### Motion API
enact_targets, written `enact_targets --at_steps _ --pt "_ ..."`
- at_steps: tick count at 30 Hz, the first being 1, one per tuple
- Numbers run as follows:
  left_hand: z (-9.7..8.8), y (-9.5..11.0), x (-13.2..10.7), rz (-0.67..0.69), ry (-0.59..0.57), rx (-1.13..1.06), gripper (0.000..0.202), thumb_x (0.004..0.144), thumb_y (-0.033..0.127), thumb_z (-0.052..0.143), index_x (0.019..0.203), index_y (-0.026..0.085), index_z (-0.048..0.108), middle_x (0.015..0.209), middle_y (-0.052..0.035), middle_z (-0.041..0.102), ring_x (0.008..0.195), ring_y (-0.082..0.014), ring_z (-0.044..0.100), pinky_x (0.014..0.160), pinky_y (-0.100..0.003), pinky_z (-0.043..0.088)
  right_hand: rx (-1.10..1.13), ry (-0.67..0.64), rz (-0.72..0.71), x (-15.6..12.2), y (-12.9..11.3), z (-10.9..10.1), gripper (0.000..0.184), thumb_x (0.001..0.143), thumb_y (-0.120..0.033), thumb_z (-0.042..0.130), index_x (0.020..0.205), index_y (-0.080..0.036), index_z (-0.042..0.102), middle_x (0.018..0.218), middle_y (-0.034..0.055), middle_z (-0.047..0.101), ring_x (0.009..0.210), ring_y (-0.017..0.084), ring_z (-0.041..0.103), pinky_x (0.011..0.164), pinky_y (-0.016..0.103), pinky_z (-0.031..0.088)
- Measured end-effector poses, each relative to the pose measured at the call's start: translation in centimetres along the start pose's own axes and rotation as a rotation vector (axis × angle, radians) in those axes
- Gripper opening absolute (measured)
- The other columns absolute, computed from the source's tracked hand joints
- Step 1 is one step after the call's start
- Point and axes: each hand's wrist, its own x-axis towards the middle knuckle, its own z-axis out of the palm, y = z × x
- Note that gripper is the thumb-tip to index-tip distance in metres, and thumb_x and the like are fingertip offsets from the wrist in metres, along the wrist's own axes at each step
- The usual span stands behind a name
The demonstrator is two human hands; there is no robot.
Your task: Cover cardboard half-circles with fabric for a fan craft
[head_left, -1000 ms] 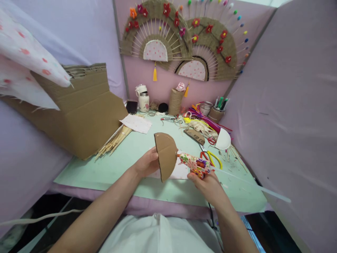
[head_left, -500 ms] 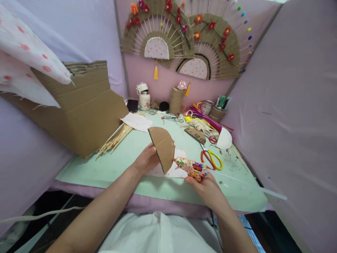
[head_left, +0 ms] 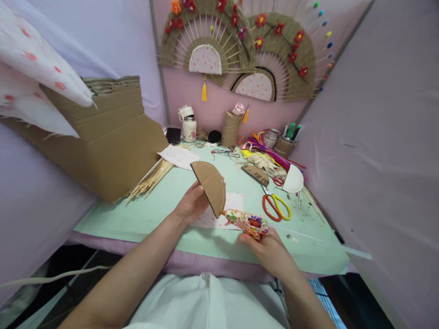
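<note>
My left hand point(head_left: 190, 204) grips a brown cardboard half-disc point(head_left: 210, 185) and holds it tilted above the green table top point(head_left: 137, 214). In my right hand point(head_left: 265, 242) is a glue gun with a flowered pattern point(head_left: 247, 222); its nozzle points left and meets the lower tip of the half-disc. Under both lies a white sheet of dotted paper point(head_left: 233, 208).
Red and yellow scissors point(head_left: 276, 206) lie right of the glue gun, with a white half-disc point(head_left: 293, 179) and coloured pipe cleaners point(head_left: 264, 148) behind. Bamboo sticks point(head_left: 151, 179) and a big cardboard sheet point(head_left: 106, 137) fill the left. Jars, a twine spool point(head_left: 230, 129) and fans stand at the back wall.
The half-disc has tilted and moved slightly up and left. The glue gun has dropped lower, its nozzle sliding down to the disc's bottom tip.
</note>
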Motion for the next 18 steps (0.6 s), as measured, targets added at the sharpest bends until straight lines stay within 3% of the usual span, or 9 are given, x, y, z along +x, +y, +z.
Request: enact_targets --at_steps 6,11,18 --pt "-0.16 -0.24 0.25 0.041 0.040 -0.001 0.056 0.064 0.043 0.083 0.111 0.018 0.066 0.116 -0.0100 0.068 0.111 -0.0272 0.061 0.096 -0.039 0.043 0.006 0.005 -0.035 -0.15 -0.17 0.04 0.035 0.079 -0.041 0.060 0.104 -0.023 0.076 0.097 0.0055 0.075 0.093 0.028 0.066 0.089 0.038 0.050" --pt "-0.34 -0.45 0.44 0.062 0.068 0.019 0.053 0.066 0.042 0.081 0.111 0.018 0.065 0.115 -0.0105 0.068 0.107 -0.0260 0.062 0.093 -0.038 0.043 0.025 -0.006 0.008 -0.21 0.13 -0.08 0.033 0.078 -0.042 0.059 0.092 -0.019 0.078 0.089 0.0059 0.075 0.087 0.027 0.066 0.082 0.036 0.052" --pt "-0.39 -0.62 0.26 -0.033 -0.072 0.061 0.057 0.067 0.043 0.081 0.115 0.018 0.064 0.120 -0.0135 0.066 0.110 -0.0289 0.060 0.095 -0.041 0.042 0.180 0.072 -0.033 0.40 -0.23 -0.29 0.045 0.080 -0.048 0.060 0.109 -0.016 0.073 0.110 0.0106 0.072 0.103 0.030 0.065 0.090 0.039 0.051"
